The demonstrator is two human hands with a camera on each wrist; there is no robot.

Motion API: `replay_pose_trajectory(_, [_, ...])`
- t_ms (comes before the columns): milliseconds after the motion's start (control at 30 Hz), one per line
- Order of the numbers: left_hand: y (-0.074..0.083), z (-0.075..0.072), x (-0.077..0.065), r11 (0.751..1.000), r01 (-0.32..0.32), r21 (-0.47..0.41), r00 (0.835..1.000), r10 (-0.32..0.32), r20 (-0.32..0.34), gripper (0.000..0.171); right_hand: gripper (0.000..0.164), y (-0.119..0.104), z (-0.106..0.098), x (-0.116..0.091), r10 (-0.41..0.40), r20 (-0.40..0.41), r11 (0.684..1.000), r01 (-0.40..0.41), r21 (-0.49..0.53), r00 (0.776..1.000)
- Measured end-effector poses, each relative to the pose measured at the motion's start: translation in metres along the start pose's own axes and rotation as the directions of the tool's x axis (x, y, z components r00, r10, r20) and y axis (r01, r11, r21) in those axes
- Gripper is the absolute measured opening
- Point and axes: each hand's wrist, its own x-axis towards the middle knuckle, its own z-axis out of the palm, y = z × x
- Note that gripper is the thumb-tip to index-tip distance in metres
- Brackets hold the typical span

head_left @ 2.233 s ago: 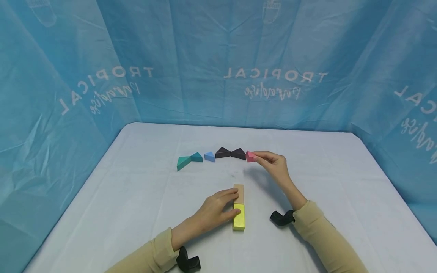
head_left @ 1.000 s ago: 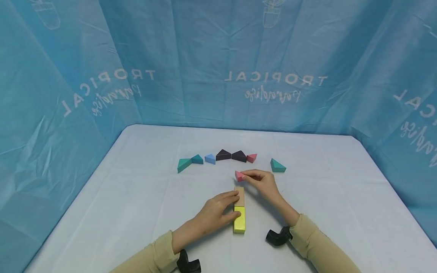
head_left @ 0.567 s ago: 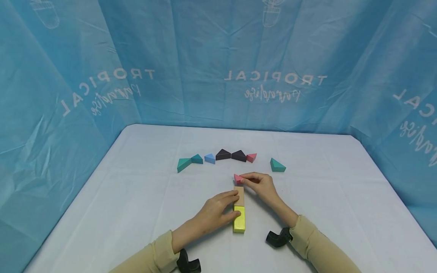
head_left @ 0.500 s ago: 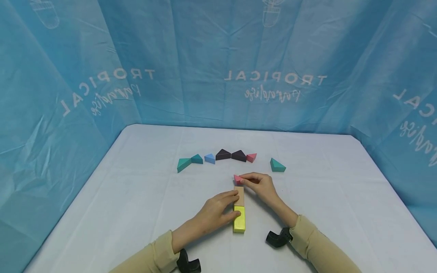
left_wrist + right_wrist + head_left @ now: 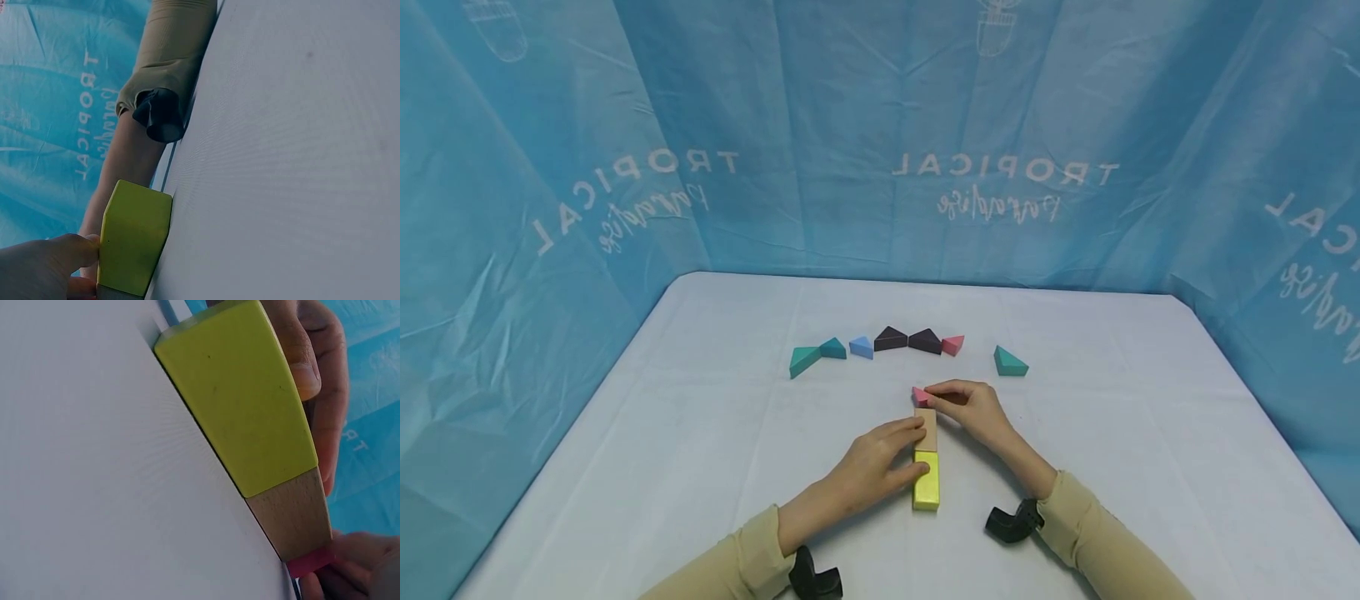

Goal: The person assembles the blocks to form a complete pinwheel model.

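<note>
A yellow block (image 5: pixel 927 482) and a plain wooden block (image 5: pixel 928 431) lie end to end in a line on the white table. My left hand (image 5: pixel 874 462) rests on them from the left, thumb on the yellow one and fingertips on the wooden one. Between thumb and fingers, my right hand (image 5: pixel 976 410) pinches a small pink triangular block (image 5: pixel 919 397) at the far end of the wooden block. In the right wrist view, that pink block (image 5: pixel 311 562) sits right against the wooden block's (image 5: pixel 294 515) end.
Farther back runs a row of triangular blocks: green (image 5: pixel 804 360), teal (image 5: pixel 832 347), blue (image 5: pixel 861 347), two black ones (image 5: pixel 891 337) and a pink one (image 5: pixel 952 344). Another green triangle (image 5: pixel 1010 362) lies apart to the right. A blue curtain (image 5: pixel 880 167) hangs behind the table.
My right hand has brought the pink block from the right end of the back row toward me, up to the wooden block. The left hand stays in place.
</note>
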Motion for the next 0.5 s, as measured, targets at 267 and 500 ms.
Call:
replay_pose_trajectory(267, [0.0, 0.001, 0.0, 1.0, -0.002, 0.003, 1.0, 0.002, 0.001, 0.048, 0.025, -0.026, -0.005, -0.004, 0.018, 0.036, 0.998, -0.02, 0.053, 0.999])
replay_pose_trajectory(500, [-0.001, 0.0, 0.0, 1.0, -0.013, 0.014, 1.0, 0.013, -0.012, 0.048, 0.021, -0.049, -0.008, -0.008, 0.05, 0.05, 0.999, -0.051, 0.008, 0.998])
